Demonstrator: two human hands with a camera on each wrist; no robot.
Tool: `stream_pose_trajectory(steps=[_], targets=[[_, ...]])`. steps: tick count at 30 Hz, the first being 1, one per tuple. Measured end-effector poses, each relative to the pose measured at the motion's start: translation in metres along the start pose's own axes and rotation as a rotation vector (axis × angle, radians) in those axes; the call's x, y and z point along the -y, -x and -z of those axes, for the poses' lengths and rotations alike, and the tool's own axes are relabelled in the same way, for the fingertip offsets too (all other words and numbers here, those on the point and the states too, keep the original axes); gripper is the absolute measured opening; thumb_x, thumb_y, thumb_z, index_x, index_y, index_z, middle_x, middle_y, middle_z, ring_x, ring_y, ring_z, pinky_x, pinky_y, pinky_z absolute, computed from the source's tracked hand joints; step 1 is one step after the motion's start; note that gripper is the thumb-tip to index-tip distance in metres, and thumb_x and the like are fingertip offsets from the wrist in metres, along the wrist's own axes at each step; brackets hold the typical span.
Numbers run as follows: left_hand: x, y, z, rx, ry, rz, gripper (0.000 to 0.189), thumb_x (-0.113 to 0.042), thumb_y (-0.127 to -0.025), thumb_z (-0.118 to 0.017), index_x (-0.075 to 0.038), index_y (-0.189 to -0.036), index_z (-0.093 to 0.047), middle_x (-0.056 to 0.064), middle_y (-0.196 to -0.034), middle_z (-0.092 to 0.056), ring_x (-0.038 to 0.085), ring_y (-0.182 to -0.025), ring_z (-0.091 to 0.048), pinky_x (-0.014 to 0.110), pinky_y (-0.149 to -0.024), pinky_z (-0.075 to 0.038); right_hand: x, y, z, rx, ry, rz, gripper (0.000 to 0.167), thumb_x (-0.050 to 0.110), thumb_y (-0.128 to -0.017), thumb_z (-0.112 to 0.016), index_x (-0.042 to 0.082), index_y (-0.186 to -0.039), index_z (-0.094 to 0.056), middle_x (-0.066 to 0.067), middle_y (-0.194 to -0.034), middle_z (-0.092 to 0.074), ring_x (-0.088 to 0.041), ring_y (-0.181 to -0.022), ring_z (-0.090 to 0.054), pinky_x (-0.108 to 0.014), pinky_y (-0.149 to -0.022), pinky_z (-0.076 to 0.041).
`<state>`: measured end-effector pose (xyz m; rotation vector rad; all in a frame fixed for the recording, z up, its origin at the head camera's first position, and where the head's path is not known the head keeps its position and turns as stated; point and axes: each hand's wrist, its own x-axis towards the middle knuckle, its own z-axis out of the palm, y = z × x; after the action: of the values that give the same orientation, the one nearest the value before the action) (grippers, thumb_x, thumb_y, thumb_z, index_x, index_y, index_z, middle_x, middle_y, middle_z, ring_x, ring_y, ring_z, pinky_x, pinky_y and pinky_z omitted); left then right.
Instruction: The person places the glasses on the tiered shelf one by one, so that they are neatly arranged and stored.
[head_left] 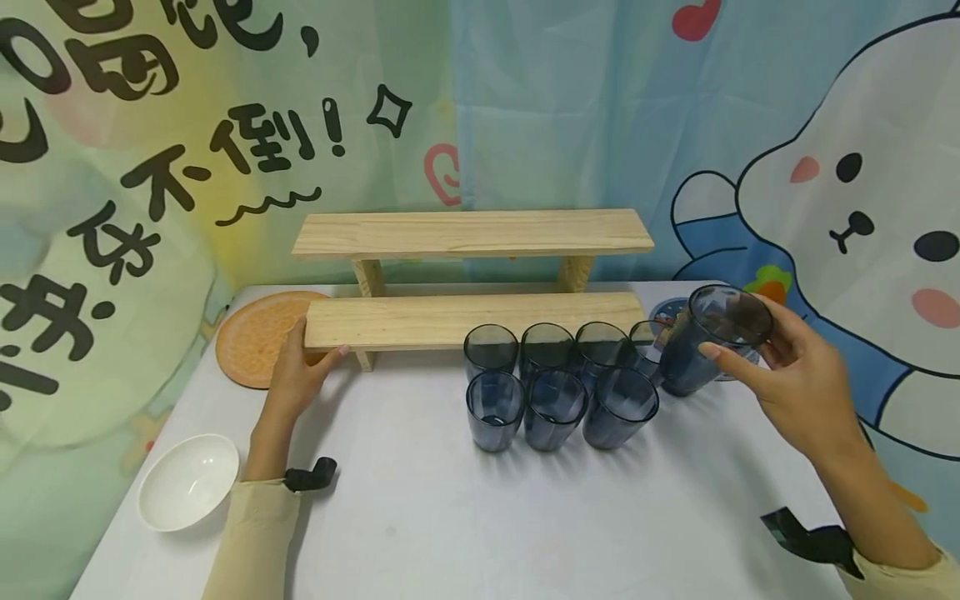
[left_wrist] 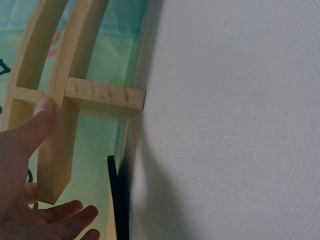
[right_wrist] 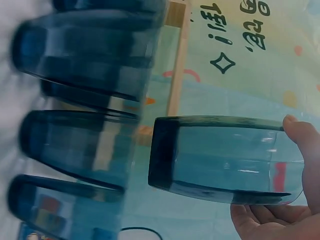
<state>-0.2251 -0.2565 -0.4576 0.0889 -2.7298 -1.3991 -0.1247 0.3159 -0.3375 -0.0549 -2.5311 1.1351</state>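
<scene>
My right hand [head_left: 802, 375] holds a blue-grey tinted drinking glass [head_left: 690, 354] near its rim, thumb on one side and fingers on the other. In the right wrist view this glass [right_wrist: 225, 160] looks empty and is off the table. Several matching glasses [head_left: 555, 408] stand upright in two rows to its left. My left hand [head_left: 300, 375] grips the left end of the lower plank of a two-tier wooden shelf [head_left: 420, 321]. The left wrist view has the thumb on one side of that plank [left_wrist: 62, 145] and the other fingers beyond its end.
A round orange-brown mat [head_left: 247, 342] lies behind my left hand, and a white bowl [head_left: 187, 483] sits at the table's left edge. Partly covered by the held glass is a blue patterned round item [head_left: 667, 310]. A printed cloth [head_left: 540, 125] hangs behind the white table [head_left: 450, 517].
</scene>
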Motion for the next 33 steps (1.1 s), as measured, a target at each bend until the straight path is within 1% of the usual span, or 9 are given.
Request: stream_pose_trajectory(steps=[5,10,13,19,23,25,28,31,33], targets=[[0.001,-0.001,0.000,-0.005,-0.003,-0.007,0.100,-0.038,-0.103,-0.071,0.003,-0.168,-0.006,0.032,-0.171,-0.017,0.051,-0.158,-0.018,0.066,-0.126,-0.018,0.011,-0.026,-0.001,0.023,-0.002,0.010,0.078,0.033,-0.096,-0.080,0.014,-0.162,-0.043,-0.016,-0.147,-0.053,-0.029,-0.150,-0.047,-0.004,-0.107,-0.035],[0.003,-0.002,-0.001,-0.011,-0.017,-0.017,0.098,-0.036,-0.103,-0.071,0.003,-0.167,-0.008,0.032,-0.170,-0.020,0.050,-0.158,-0.020,0.066,-0.126,-0.018,0.020,-0.054,-0.008,0.038,-0.029,0.059,0.074,0.034,-0.096,-0.080,0.013,-0.159,-0.047,-0.010,-0.140,-0.055,-0.026,-0.145,-0.052,-0.007,-0.109,-0.037],[0.003,-0.003,0.000,-0.015,-0.021,-0.022,0.097,-0.035,-0.103,-0.071,0.003,-0.167,-0.009,0.032,-0.170,-0.021,0.050,-0.157,-0.020,0.066,-0.126,-0.018,0.026,-0.071,-0.014,0.043,-0.031,0.079,0.073,0.036,-0.096,-0.080,0.012,-0.157,-0.049,-0.011,-0.139,-0.056,-0.029,-0.144,-0.053,-0.015,-0.114,-0.039],[0.004,-0.002,0.001,-0.025,-0.022,-0.036,0.096,-0.032,-0.103,-0.072,0.004,-0.167,-0.010,0.033,-0.169,-0.023,0.051,-0.157,-0.022,0.066,-0.126,-0.019,0.035,-0.102,-0.024,0.062,-0.041,0.090,0.079,0.041,-0.096,-0.079,0.014,-0.161,-0.044,-0.020,-0.148,-0.055,-0.038,-0.148,-0.048,-0.039,-0.122,-0.039],[0.003,-0.002,0.000,-0.032,-0.024,-0.048,0.094,-0.031,-0.103,-0.072,0.005,-0.166,-0.013,0.034,-0.167,-0.025,0.050,-0.156,-0.024,0.065,-0.126,-0.020,0.040,-0.120,-0.031,0.075,-0.050,0.074,0.079,0.048,-0.096,-0.077,0.017,-0.161,-0.044,-0.019,-0.149,-0.054,-0.036,-0.149,-0.047,-0.045,-0.122,-0.040],[0.003,-0.002,0.000,-0.038,-0.022,-0.053,0.093,-0.030,-0.102,-0.073,0.005,-0.166,-0.014,0.034,-0.167,-0.026,0.050,-0.156,-0.024,0.065,-0.126,-0.020,0.042,-0.129,-0.035,0.073,-0.052,0.069,0.077,0.051,-0.095,-0.076,0.016,-0.158,-0.047,-0.015,-0.145,-0.056,-0.032,-0.146,-0.050,-0.044,-0.120,-0.042],[0.003,-0.002,-0.001,-0.045,-0.023,-0.056,0.092,-0.030,-0.102,-0.073,0.005,-0.166,-0.015,0.033,-0.167,-0.027,0.050,-0.156,-0.025,0.065,-0.126,-0.021,0.044,-0.143,-0.041,0.057,-0.063,0.077,0.074,0.053,-0.094,-0.076,0.012,-0.151,-0.053,-0.003,-0.130,-0.058,-0.022,-0.131,-0.058,-0.030,-0.106,-0.049],[0.003,-0.003,-0.002,-0.044,-0.023,-0.054,0.093,-0.030,-0.102,-0.073,0.005,-0.166,-0.015,0.034,-0.167,-0.027,0.051,-0.156,-0.025,0.065,-0.125,-0.021,0.046,-0.155,-0.046,0.037,-0.086,0.076,0.071,0.054,-0.093,-0.077,0.011,-0.147,-0.057,0.009,-0.117,-0.057,-0.011,-0.113,-0.056,-0.024,-0.091,-0.045],[0.002,-0.003,-0.002,-0.042,-0.018,-0.052,0.093,-0.030,-0.102,-0.073,0.005,-0.166,-0.015,0.033,-0.167,-0.026,0.050,-0.156,-0.024,0.065,-0.125,-0.021,0.048,-0.163,-0.048,0.030,-0.102,0.066,0.072,0.055,-0.093,-0.077,0.012,-0.147,-0.056,0.013,-0.115,-0.056,-0.008,-0.109,-0.054,-0.025,-0.089,-0.043]])
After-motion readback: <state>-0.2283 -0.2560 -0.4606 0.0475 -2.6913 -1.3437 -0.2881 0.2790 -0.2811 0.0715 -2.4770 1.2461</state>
